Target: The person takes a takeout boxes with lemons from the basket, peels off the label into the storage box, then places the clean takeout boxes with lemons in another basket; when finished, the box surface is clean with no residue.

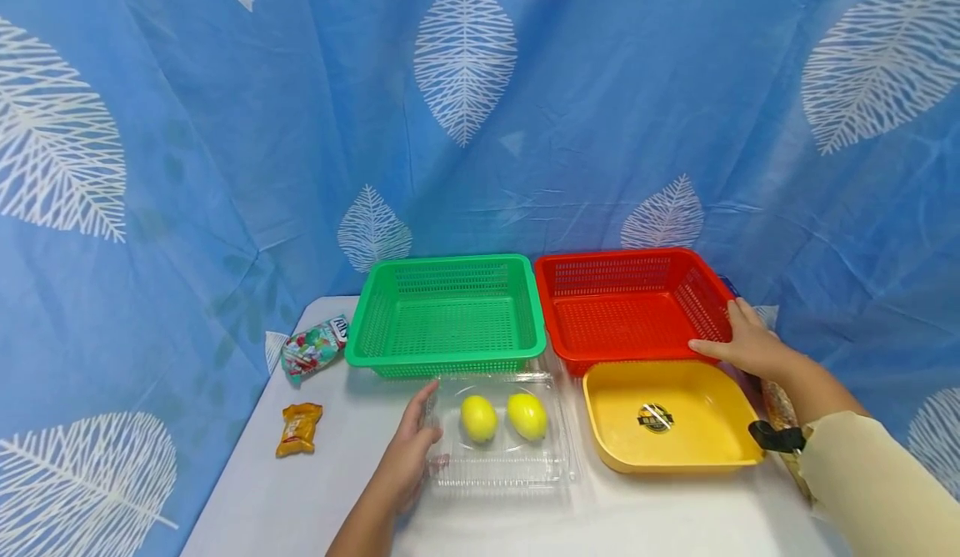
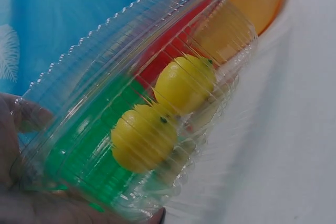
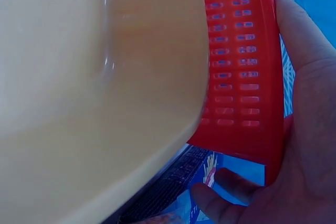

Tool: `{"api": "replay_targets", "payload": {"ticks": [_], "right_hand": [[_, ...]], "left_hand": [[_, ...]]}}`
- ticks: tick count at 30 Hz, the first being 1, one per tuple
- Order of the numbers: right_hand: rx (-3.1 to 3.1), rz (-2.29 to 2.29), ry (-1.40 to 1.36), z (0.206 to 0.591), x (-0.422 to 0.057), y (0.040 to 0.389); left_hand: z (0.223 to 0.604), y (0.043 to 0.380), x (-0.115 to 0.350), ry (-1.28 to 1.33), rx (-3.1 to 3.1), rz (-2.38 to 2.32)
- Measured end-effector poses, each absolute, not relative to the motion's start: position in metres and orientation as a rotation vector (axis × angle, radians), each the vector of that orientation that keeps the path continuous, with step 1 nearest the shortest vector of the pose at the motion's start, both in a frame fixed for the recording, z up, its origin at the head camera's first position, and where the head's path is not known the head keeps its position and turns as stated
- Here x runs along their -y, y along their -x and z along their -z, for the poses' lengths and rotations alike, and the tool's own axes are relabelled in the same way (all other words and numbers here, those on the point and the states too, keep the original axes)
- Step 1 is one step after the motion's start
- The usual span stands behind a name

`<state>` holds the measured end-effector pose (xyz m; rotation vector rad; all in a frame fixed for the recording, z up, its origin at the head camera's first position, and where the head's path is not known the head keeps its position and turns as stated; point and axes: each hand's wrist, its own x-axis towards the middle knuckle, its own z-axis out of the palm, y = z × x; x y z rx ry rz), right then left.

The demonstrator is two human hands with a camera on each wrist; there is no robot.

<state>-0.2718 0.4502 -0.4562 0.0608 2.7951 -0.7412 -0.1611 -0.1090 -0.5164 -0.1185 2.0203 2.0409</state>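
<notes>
My left hand point(image 1: 408, 449) holds the left side of a clear plastic box point(image 1: 498, 474), its thumb and fingers at the edge. Inside the box are two yellow lemons point(image 1: 478, 419), seen through the ribbed wall in the left wrist view. My right hand point(image 1: 757, 347) grips the front right corner of a red perforated basket point(image 1: 561, 336). Its thumb lies along the rim, and the other fingers curve around the outside. Those fingers are close to a blue printed package point(image 3: 202, 182); whether they touch it I cannot tell. A yellow basin point(image 1: 708, 424) sits just in front of the red basket.
Left of the red basket stands a green basket point(image 1: 450, 365). A teal candy bag point(image 1: 313, 348) and a small orange packet point(image 1: 298, 429) lie on the left of the white table point(image 1: 352, 407). Another packet point(image 1: 780, 407) is partly hidden beneath my right arm. Blue curtain hangs behind.
</notes>
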Motion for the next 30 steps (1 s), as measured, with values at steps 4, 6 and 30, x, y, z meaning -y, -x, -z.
{"api": "replay_targets", "payload": {"ticks": [4,6,30], "right_hand": [[-2.784,0.771,-0.077,0.455,-0.448,0.272],[-2.782,0.786,-0.084,0.455,-0.447,0.273],[-2.763,0.841,-0.079,0.454,-0.446,0.273]], "left_hand": [[0.514,0.154,0.110,0.108,-1.997,-2.036],[0.512,0.150,0.110,0.098,-1.990,-2.028],[0.429,0.157,0.090,-0.053,-2.157,-2.017]]}}
